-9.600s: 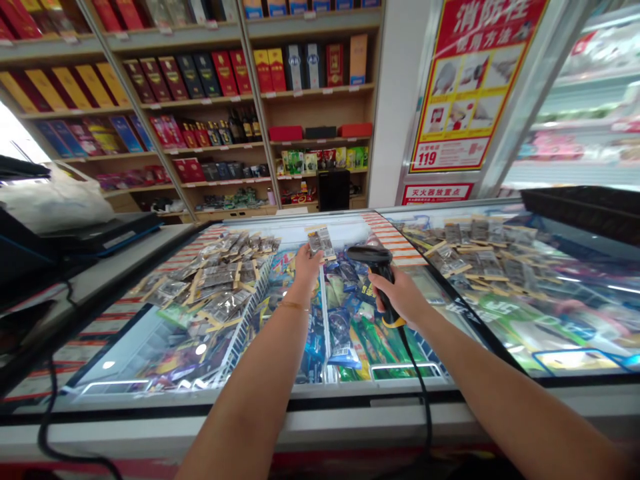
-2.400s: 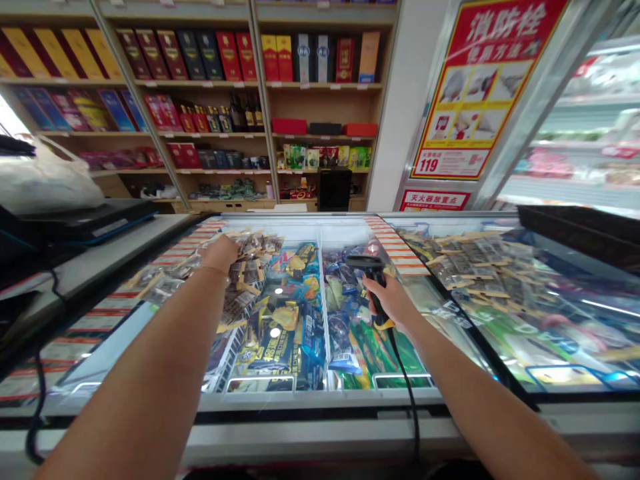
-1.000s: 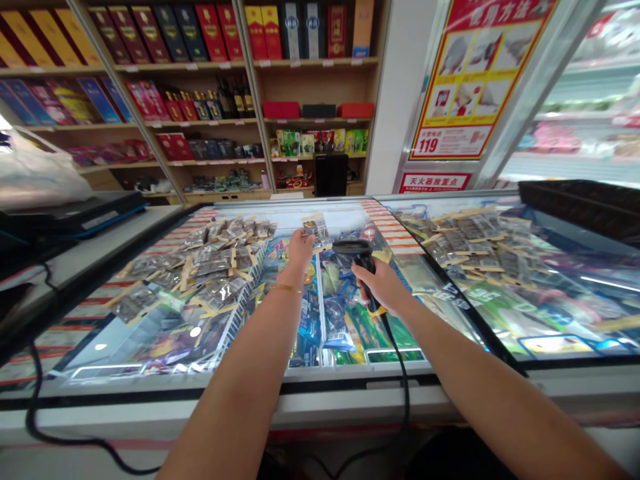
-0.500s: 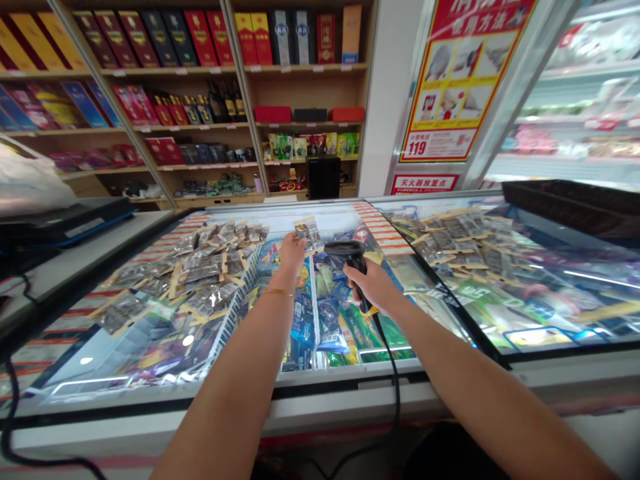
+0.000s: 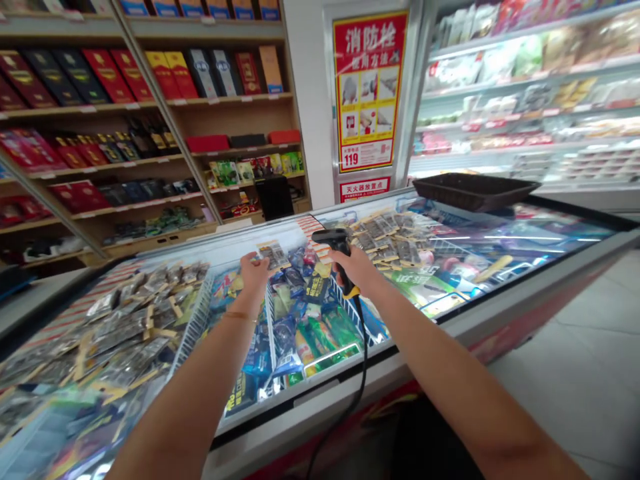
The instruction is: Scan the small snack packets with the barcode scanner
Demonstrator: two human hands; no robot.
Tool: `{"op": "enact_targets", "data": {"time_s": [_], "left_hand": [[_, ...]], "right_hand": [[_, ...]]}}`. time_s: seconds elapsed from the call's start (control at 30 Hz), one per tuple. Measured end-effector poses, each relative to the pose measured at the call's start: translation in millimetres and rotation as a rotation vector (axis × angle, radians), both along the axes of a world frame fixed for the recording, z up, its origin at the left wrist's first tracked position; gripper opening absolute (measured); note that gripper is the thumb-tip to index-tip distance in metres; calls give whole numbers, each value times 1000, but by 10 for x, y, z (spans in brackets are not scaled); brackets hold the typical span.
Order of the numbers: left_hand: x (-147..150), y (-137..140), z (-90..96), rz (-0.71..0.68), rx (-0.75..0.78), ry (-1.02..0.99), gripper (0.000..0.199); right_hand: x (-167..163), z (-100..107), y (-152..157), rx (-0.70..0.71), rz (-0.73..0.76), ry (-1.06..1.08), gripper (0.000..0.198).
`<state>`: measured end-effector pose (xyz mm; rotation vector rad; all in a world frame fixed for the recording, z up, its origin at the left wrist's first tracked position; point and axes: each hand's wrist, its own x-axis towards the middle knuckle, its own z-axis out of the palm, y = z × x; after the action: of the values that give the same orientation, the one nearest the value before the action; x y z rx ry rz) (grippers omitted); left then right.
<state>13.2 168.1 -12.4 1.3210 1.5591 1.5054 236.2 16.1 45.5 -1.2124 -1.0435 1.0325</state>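
Note:
My left hand (image 5: 254, 270) pinches the edge of a small clear packet (image 5: 274, 256) with tan strips at its ends and dark contents. It holds the packet above the chest freezer's glass top. In my right hand (image 5: 356, 268) is a black handheld barcode scanner (image 5: 332, 237) with yellow at its grip end, its head pointing left, towards the packet. From the grip a black cable (image 5: 361, 360) hangs down over the freezer's front edge. Similar packets lie in a pile (image 5: 145, 320) to the left and in another pile (image 5: 393, 235) to the right.
Under the glass, bagged goods (image 5: 320, 327) fill wire baskets (image 5: 197, 320). A dark brown plastic tray (image 5: 475, 190) rests on the freezer's far right. Behind stand wooden shelves (image 5: 245, 101) of boxes, a red wall poster (image 5: 370, 93) and a lit open display fridge (image 5: 525, 87).
The view has swung right, so the shelves and piles sit further left and more floor shows. Both hands still hold the packet and the scanner, close to each other as before.

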Motion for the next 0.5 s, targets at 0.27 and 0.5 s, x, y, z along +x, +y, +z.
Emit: {"op": "enact_targets", "data": {"time_s": [0.27, 0.5], "left_hand": [[1849, -111, 339, -473, -34, -88, 18], [3175, -13, 447, -671, 44, -101, 35]], "right_hand": [[1377, 138, -343, -30, -332, 5, 21], [1881, 179, -427, -22, -434, 16, 20]]}}
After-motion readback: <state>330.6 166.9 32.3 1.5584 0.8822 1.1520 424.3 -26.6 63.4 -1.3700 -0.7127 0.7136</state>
